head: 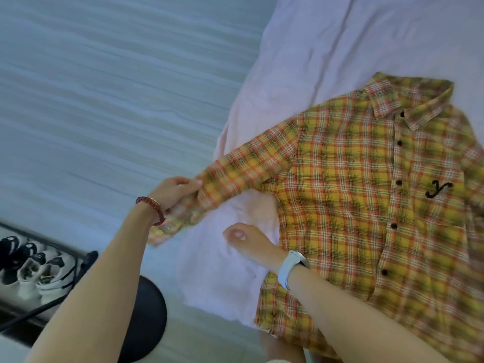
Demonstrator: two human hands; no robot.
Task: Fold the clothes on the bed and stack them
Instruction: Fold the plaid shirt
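Observation:
A yellow and orange plaid shirt [361, 200] lies face up and buttoned on the pale pink bed sheet [327, 48], collar toward the top right. Its one sleeve stretches out to the left past the bed's edge. My left hand [178, 192], with a red bead bracelet on the wrist, grips that sleeve near the cuff and holds it off the bed. My right hand [246, 239], with a white watch on the wrist, hovers over the sheet beside the shirt's side seam, fingers loosely curled and holding nothing.
The bed's edge runs diagonally from the top middle down to the bottom middle. Left of it is a pale wood-grain floor [104, 87]. A round black stool [146, 320] stands at the bottom left, beside a low rack with several shoes [31, 268].

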